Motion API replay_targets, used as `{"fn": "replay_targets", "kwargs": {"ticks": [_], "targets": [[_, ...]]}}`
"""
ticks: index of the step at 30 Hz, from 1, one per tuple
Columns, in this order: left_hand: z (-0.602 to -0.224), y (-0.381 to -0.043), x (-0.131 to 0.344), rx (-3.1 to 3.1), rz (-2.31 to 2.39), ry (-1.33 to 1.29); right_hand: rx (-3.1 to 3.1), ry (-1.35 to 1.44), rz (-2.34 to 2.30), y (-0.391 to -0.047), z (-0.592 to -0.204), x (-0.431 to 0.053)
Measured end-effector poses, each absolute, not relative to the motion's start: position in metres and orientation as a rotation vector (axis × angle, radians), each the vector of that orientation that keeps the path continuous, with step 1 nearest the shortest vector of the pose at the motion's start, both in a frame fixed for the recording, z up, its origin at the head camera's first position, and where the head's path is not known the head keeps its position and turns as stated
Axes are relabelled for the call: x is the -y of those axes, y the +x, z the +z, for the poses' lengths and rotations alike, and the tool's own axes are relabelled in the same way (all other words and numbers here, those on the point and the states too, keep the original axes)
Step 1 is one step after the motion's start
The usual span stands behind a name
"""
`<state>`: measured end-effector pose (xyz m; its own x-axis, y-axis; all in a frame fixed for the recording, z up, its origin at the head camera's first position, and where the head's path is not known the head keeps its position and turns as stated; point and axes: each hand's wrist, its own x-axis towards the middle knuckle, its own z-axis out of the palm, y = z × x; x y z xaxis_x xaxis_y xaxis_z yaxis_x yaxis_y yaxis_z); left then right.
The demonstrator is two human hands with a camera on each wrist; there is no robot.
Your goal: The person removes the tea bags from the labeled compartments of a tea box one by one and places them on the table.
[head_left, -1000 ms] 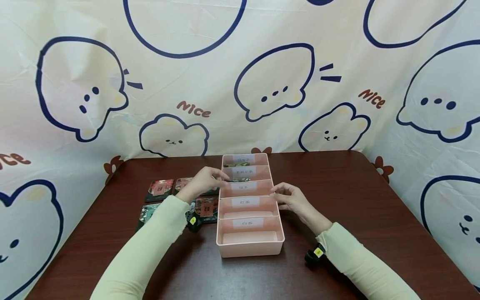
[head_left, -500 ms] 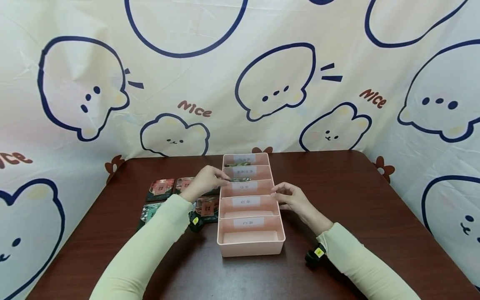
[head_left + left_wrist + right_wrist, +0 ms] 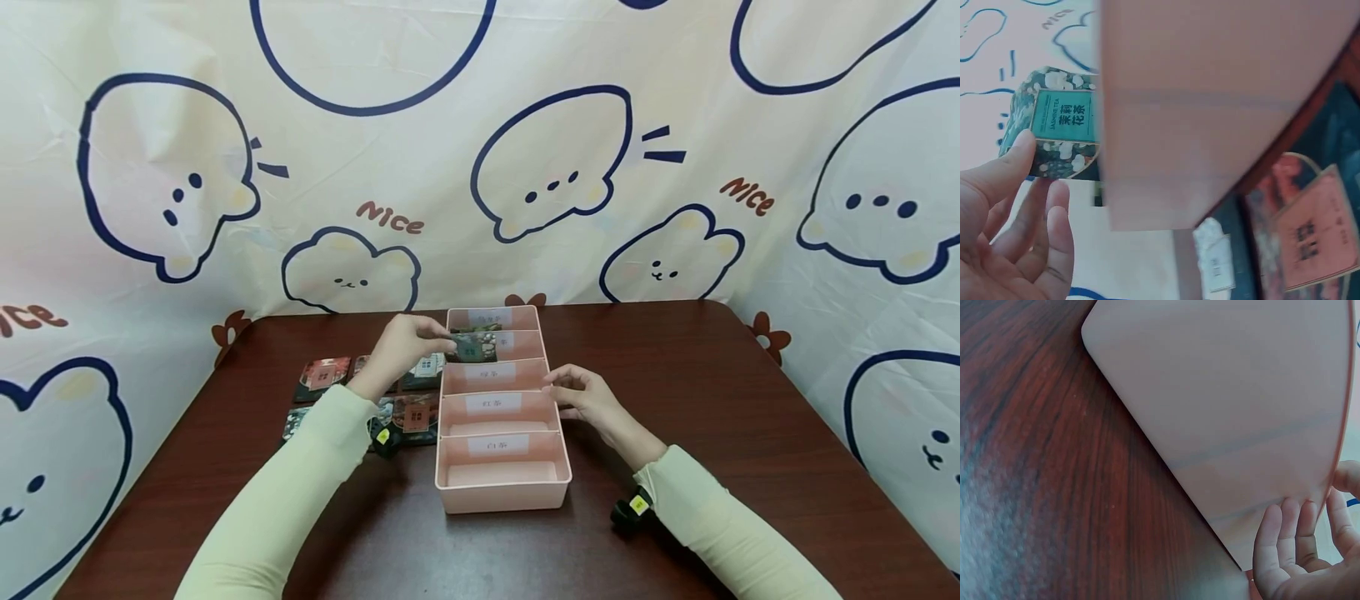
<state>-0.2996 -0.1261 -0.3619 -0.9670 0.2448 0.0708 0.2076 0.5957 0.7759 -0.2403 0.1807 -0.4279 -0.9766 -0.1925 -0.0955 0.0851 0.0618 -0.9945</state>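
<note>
My left hand pinches a jasmine tea bag packet between thumb and fingers. The packet is dark green with white flowers and a teal label. In the head view it stands at the second compartment from the back of a long pink divided box, its face showing and its lower edge hidden. On the box's other side, my right hand grips the right rim; in the right wrist view its fingertips touch the outer wall. A green packet pokes up in the rearmost compartment.
Left of the box, several tea packets lie in rows on the brown table, among them a red one and a pale-labelled one. White paper labels mark the box's compartments. A cartoon-printed cloth hangs behind.
My left hand has risen slightly and lifted the jasmine tea packet, so its face shows where only its edge did. The right hand and the box stay put.
</note>
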Motion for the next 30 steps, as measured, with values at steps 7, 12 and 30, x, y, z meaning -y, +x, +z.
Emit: {"fn": "replay_targets", "kwargs": {"ticks": [7, 12, 30], "targets": [[-0.337, -0.29, 0.14, -2.709, 1.647, 0.379, -2.147, -0.115, -2.001, -0.24, -0.427, -0.181], [-0.322, -0.278, 0.153, -2.703, 1.798, 0.394, -2.147, -0.115, -1.997, -0.24, -0.426, -0.181], [-0.326, -0.236, 0.202, -2.632, 1.872, 0.351, -2.161, -0.118, -1.975, -0.239, -0.425, -0.18]]}}
